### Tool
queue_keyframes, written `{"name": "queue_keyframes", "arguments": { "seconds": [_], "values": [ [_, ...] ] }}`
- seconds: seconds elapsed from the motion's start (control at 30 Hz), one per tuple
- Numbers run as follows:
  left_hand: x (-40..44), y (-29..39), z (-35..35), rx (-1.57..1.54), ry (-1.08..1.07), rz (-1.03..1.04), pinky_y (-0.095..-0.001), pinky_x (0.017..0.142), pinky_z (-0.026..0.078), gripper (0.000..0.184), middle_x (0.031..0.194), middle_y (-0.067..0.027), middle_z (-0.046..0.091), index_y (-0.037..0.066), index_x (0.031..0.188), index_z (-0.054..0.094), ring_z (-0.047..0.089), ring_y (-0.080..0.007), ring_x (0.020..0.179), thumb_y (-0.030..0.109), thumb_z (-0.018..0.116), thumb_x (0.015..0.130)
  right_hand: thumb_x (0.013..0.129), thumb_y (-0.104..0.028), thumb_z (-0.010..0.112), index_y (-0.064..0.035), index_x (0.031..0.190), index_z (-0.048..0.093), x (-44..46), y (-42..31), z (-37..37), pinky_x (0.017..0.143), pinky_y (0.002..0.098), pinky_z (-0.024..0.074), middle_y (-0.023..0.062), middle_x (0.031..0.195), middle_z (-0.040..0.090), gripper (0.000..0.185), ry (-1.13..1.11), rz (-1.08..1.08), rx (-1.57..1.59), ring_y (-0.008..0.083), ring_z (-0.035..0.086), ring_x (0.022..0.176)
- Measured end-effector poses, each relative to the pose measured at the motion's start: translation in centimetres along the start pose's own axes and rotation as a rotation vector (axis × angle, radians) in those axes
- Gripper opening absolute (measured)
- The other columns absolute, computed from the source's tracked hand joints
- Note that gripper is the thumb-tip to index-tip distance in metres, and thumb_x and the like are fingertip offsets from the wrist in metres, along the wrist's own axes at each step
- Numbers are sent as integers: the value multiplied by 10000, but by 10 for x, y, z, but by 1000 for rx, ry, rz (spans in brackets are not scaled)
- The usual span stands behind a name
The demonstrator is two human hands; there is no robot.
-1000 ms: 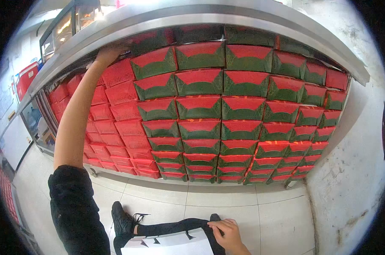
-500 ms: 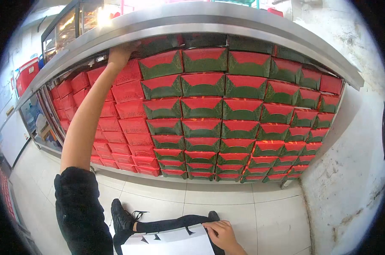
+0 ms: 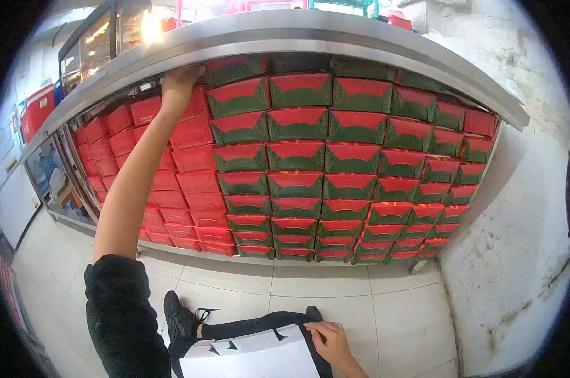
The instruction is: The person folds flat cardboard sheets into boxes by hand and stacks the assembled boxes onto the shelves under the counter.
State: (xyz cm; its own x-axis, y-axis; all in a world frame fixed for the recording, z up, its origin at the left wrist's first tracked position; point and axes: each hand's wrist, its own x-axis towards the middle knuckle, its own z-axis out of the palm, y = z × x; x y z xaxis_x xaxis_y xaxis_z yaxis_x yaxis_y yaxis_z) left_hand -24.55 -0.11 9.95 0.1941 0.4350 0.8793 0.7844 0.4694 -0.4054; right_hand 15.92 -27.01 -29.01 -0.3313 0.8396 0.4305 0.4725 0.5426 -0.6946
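My left hand (image 3: pixel 183 80) reaches up under the edge of the steel table (image 3: pixel 297 34), at the top of the stacked boxes. Its fingers are mostly hidden against the top row, so what they hold, if anything, does not show. Plain red boxes (image 3: pixel 192 132) lie below it, and red and green boxes (image 3: pixel 296 125) fill the rows to its right. Low in the view, my right hand (image 3: pixel 329 343) is closed at the right edge of white sheets (image 3: pixel 253 362) with dark cut-out marks; its fingertips are bent, and what they pinch is too small to make out.
A wall (image 3: pixel 512 252) stands on the right. At the far left are a red cooler box (image 3: pixel 39 113) and a glass cabinet (image 3: pixel 96 50). Table legs (image 3: pixel 418 267) meet the tiled floor (image 3: pixel 323 286). My black shoe (image 3: pixel 181 318) shows beside the sheets.
The view has shifted, and the boxes appear lower and further left. My left hand appears further right along the top row. My right hand stays by the sheets.
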Motion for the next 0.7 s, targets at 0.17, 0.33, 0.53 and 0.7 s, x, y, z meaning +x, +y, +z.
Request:
{"name": "queue_keyframes", "arguments": {
  "seconds": [0.17, 0.33, 0.53, 0.7],
  "values": [
    [-44, 4, -28, -1513, 39, -362, -330, 978, 364, 352, 1228, -100, 556, 35, 1191, 538, 493, -208, 1157, 156, 563, 861, 803, -23, 563, -68, 965, 654, 0, -15, -2, 749, 330, 442, 65, 891, 672, 191, 8, 69, 107, 206, 632, 801],
    [-126, 14, -123, -1257, 63, -200, -339, 1025, 306, 344, 1252, -115, 532, 47, 1165, 560, 445, -240, 1211, 126, 584, 831, 740, 30, 583, -55, 1017, 644, 46, -116, -69, 778, 339, 423, 64, 948, 662, 296, 108, -343, 146, 170, 613, 792],
    [-271, 17, -266, -1029, -150, -35, -454, 1051, 241, 331, 1305, -129, 475, 99, 1046, 631, 355, -339, 1268, 65, 605, 718, 715, -61, 599, -92, 950, 667, 64, -238, -137, 765, 326, 454, -5, 891, 620, 246, -50, -950, 227, 128, 611, 791],
    [-385, 4, -346, -1029, -367, -257, -476, 1043, 230, 275, 1283, -186, 467, 89, 965, 651, 335, -384, 1258, 65, 593, 698, 737, -33, 657, -49, 908, 656, 47, -274, -92, 707, 240, 469, 51, 790, 646, 172, 621, -1265, 310, 139, 591, 706]
  ]
}}
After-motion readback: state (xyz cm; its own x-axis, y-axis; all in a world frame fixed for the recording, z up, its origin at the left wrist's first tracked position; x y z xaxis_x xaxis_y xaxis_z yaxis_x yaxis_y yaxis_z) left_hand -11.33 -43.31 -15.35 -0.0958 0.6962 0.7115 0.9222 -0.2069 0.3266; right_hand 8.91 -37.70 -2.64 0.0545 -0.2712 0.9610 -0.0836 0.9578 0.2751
